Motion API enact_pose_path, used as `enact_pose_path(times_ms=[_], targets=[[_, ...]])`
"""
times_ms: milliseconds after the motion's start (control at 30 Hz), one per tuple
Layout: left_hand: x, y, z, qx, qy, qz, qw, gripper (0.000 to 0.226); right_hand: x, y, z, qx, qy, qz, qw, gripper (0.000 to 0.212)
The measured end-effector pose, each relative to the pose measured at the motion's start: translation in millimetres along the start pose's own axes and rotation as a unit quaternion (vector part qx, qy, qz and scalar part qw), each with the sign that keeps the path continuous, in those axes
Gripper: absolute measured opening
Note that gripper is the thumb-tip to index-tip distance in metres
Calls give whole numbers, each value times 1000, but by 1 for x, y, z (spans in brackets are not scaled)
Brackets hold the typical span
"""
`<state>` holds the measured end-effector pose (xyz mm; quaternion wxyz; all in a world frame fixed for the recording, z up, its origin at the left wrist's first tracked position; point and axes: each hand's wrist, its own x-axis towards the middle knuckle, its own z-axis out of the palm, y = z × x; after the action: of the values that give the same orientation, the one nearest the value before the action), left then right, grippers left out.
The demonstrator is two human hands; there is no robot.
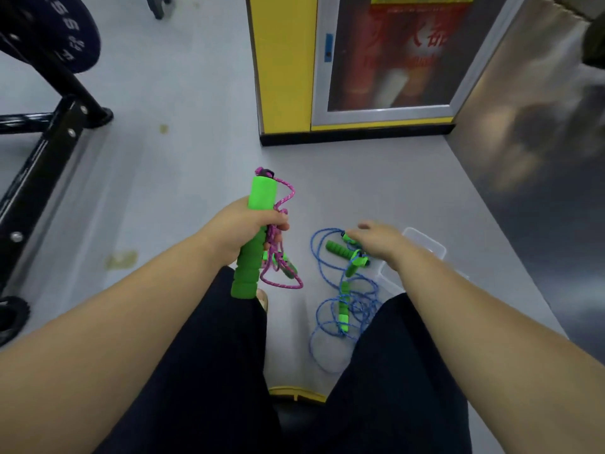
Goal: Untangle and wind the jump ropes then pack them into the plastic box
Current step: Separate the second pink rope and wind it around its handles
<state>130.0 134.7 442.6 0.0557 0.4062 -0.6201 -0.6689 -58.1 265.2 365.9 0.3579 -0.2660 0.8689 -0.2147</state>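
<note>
The left hand (244, 227) is curled tight around the green foam handles (248, 267) of the pink jump rope (282, 204), thumb across the front. One handle end sticks up above the fist and the other points down toward the lap. Several pink loops are caught under the fingers and hang just beside the lower handle, above the floor. The right hand (376, 240) is stretched forward and down with its fingers loosely spread and grips nothing. Its fingertips are at a cluster of green handles (340, 250) belonging to the blue jump ropes (327, 322); motion blur hides whether they actually touch. The blue cords lie in a loose tangle of overlapping loops on the grey floor (183, 178), running from that cluster back between the knees, with another green handle (343, 317) lying among them. The clear plastic box (427, 245) sits on the floor just beyond the tangle, partly hidden under the right wrist. Dark trousers (212, 371) fill the lower frame. Farther out stand a yellow cabinet (284, 60) ahead and a black metal frame (49, 142) with a dark weight plate (65, 37) to the left.
</note>
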Motion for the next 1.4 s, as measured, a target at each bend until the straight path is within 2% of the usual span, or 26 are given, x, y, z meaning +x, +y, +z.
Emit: enact_pose_path(times_ms=[33, 100, 133, 167, 233, 300, 333, 367, 400, 433, 500, 533, 600, 667, 733, 767, 833, 900, 967, 1033, 1100, 1133, 1167, 1233, 1300, 1400], targets=[[1, 2, 1, 0, -8, -7, 1000, 6, -9, -10, 2, 74, -24, -42, 996, 48], [5, 5, 6, -16, -18, -20, 1000, 10, -30, -29, 8, 212, -162, -99, 959, 50], [7, 7, 9, -30, -22, -26, 999, 11, -41, -35, 14, 233, -227, -120, 938, 49], [8, 9, 12, -48, -28, -31, 998, 11, -49, -36, 21, 247, -254, -134, 925, 45], [7, 14, 18, -95, -48, -40, 994, 12, -52, -31, 38, 338, -220, -118, 908, 32], [3, 19, 22, -126, -77, -43, 988, 13, -52, -20, 51, 473, -104, -79, 871, 19], [0, 22, 23, -132, -93, -40, 986, 14, -50, -12, 56, 485, -19, -59, 872, 10], [-4, 26, 24, -131, -112, -35, 984, 14, -46, -3, 58, 451, 55, -47, 889, 5], [-9, 28, 25, -128, -132, -28, 983, 14, -42, 7, 60, 392, 92, -44, 914, 9], [-14, 31, 26, -127, -156, -21, 979, 13, -40, 15, 60, 331, 81, -51, 939, 16], [-22, 31, 27, -139, -204, -19, 969, 11, -39, 26, 60, 227, -38, -78, 970, 36], [-25, 29, 28, -151, -223, -22, 963, 11, -38, 29, 60, 173, -90, -96, 976, 45], [-29, 25, 30, -182, -248, -36, 951, 16, -36, 30, 62, 102, -145, -143, 974, 69], [-31, 21, 33, -231, -263, -57, 935, 20, -32, 28, 70, 89, -143, -188, 968, 96], [-33, 20, 35, -285, -275, -67, 916, 16, -29, 30, 77, 117, -120, -208, 964, 106], [-35, 22, 36, -311, -282, -69, 905, 13, -30, 31, 79, 142, -122, -200, 962, 101], [-36, 25, 37, -363, -310, -66, 876, 23, -36, 30, 83, 170, -169, -146, 960, 80], [-35, 30, 35, -400, -342, -55, 848, 34, -36, 35, 92, 172, -196, -98, 961, 82], [-36, 36, 32, -424, -361, -47, 829, 34, -34, 39, 98, 191, -190, -66, 961, 89], [-36, 42, 28, -431, -345, -37, 833, 22, -40, 34, 93, 211, -164, -47, 962, 60], [-34, 46, 24, -401, -270, -30, 875, 10, -42, 33, 87, 284, -136, -28, 949, 29], [-30, 44, 20, -375, -216, -32, 901, 14, -44, 33, 81, 341, -122, -7, 932, 24], [-25, 41, 15, -352, -163, -38, 921, 20, -44, 32, 76, 399, -109, 24, 910, 23], [-14, 30, 5, -311, -79, -63, 945, 14, -42, 33, 63, 478, -82, 106, 868, 26], [-5, 15, -2, -278, -32, -110, 954, 11, -38, 33, 51, 536, -78, 166, 824, 26], [3, -3, -3, -214, 26, -165, 962, 19, -35, 31, 37, 621, -97, 202, 751, 23]])
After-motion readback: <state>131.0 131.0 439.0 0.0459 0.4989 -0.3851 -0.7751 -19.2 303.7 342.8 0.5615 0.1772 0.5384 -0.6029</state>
